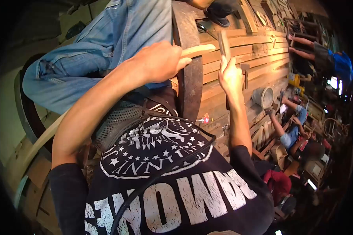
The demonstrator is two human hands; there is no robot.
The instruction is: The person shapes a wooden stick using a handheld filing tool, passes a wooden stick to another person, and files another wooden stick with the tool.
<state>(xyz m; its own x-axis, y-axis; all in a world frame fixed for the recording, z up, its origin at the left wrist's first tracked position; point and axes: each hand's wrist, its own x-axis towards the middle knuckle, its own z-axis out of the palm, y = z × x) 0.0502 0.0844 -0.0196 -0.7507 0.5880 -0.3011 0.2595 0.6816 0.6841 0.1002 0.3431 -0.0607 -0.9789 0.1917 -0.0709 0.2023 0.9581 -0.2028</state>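
My left hand (159, 60) is closed around a pale, slightly curved piece of wood (199, 50), whose rounded end sticks out to the right. My right hand (230, 74) grips a flat, narrow brownish strip (224, 45) that points away from me; whether it is plain wood or a tool I cannot tell. Between the two pieces there is a small gap. Under the pale wood runs a dark, worn curved edge (192, 74), next to my leg in blue jeans (117, 47).
Wooden planks (259, 53) lie beyond my hands, with a hammer-like tool (245, 75) on them. A bucket (263, 97) and a small bottle (204, 120) are to the right. One person (296, 123) sits among wood pieces; another person (321, 55) stands farther off.
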